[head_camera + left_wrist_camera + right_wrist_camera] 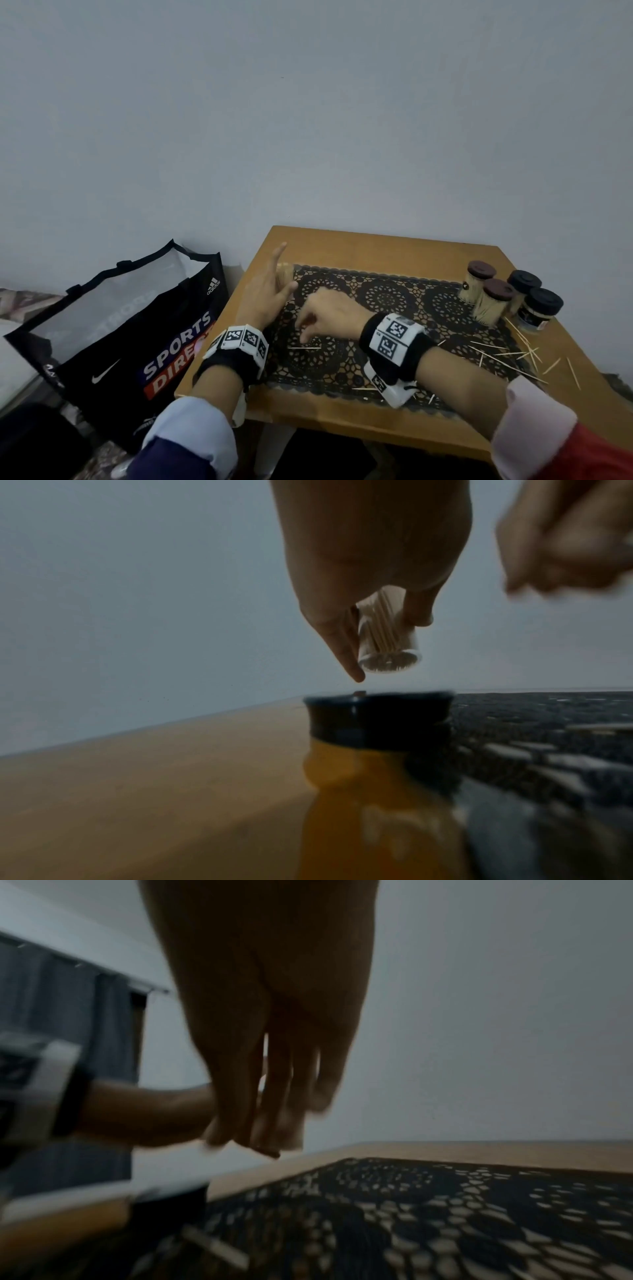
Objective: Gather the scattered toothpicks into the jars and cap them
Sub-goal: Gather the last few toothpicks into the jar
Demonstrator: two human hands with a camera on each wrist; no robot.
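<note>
My left hand (270,291) grips a clear uncapped jar of toothpicks (387,639) at the mat's far left corner, with the index finger sticking out straight. In the left wrist view a blurred black lid (380,718) sits on the table just under the jar. My right hand (308,329) hovers beside it over the black lace mat (387,298), fingers hanging down close together, and I see nothing held in them. A single toothpick (305,347) lies on the mat right below those fingertips. More loose toothpicks (513,353) are scattered at the right.
Several capped jars of toothpicks (493,298) stand in a cluster at the table's far right. The small wooden table (376,246) is pushed against a plain wall. A black sports shopping bag (137,325) stands on the floor to the left of the table.
</note>
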